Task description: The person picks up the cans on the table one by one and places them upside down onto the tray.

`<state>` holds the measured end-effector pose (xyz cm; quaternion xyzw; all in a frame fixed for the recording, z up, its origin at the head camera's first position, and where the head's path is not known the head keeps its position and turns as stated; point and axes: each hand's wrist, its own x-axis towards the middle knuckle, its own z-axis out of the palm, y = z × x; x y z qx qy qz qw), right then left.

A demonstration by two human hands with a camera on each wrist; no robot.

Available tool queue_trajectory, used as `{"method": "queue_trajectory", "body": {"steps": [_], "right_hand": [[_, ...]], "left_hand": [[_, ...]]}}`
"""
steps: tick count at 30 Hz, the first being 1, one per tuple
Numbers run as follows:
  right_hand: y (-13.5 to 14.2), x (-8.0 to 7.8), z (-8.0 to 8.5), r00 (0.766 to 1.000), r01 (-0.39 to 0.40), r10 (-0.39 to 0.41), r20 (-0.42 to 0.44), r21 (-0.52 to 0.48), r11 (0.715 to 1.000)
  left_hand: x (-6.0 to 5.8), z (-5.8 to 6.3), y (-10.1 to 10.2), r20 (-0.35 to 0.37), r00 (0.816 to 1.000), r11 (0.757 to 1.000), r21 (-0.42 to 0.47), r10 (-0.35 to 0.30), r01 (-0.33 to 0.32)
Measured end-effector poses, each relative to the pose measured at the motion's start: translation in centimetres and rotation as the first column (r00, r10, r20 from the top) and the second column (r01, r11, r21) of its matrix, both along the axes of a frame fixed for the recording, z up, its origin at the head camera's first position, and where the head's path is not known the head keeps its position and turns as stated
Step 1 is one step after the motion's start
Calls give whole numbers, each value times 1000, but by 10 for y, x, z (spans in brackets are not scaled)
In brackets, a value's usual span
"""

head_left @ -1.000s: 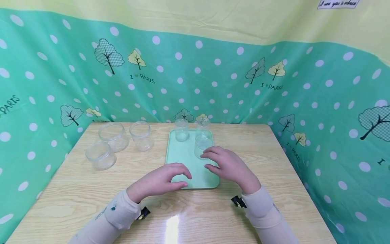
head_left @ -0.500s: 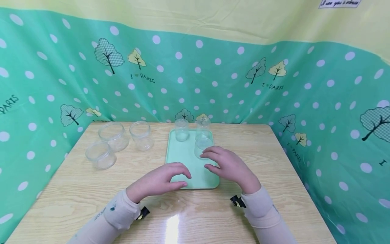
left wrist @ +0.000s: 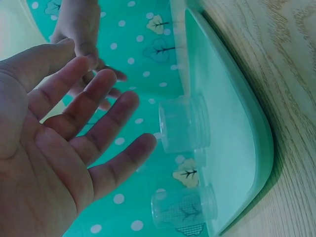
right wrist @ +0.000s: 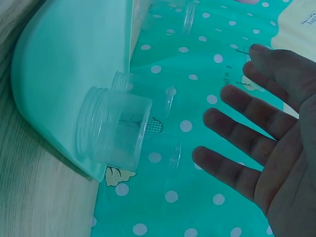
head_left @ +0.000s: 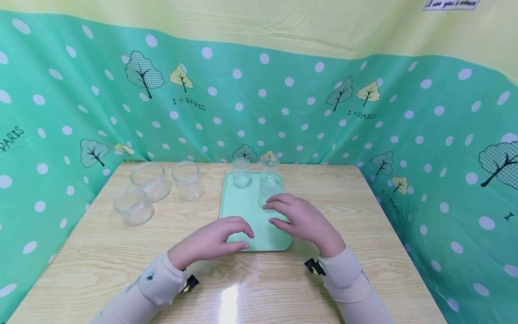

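A pale green tray (head_left: 240, 207) lies in the middle of the wooden table. Three small clear jars stand on it upside down: one back left (head_left: 241, 173), a back right jar (head_left: 269, 166), and a front right jar (head_left: 267, 193) partly hidden by fingers in the head view. My right hand (head_left: 301, 220) hovers over the tray's right side, nearest that front jar (right wrist: 121, 131); the right wrist view shows a gap between them. Over the tray's near left edge hangs my left hand (head_left: 212, 238), fingers spread and slightly bent, holding nothing.
Three wider clear jars stand on the table's left: a low front one (head_left: 133, 207), a wide one (head_left: 150, 180) behind it and a taller one (head_left: 189, 182) beside them. A green dotted curtain (head_left: 259, 103) borders the table's back and sides.
My right hand has shifted very slightly to the left. My left hand, the tray and the jars hold their places.
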<state>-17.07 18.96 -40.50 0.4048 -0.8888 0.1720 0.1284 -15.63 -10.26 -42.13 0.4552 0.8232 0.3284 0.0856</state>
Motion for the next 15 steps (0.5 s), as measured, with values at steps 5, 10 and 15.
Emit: {"method": "queue_trajectory", "body": {"steps": [5, 10, 15], "right_hand": [[-2, -1, 1, 1000, 2, -3, 18, 17, 1000], [-2, -1, 1, 999, 13, -14, 32, 24, 1000], [-2, 0, -1, 999, 11, -12, 43, 23, 1000]], "left_hand": [[0, 0, -1, -18, 1000, 1000, 8, -1, 1], [0, -1, -1, -14, 1000, 1000, -5, 6, -6], [0, -1, -3, -9, 1000, 1000, -17, 15, -15]]}}
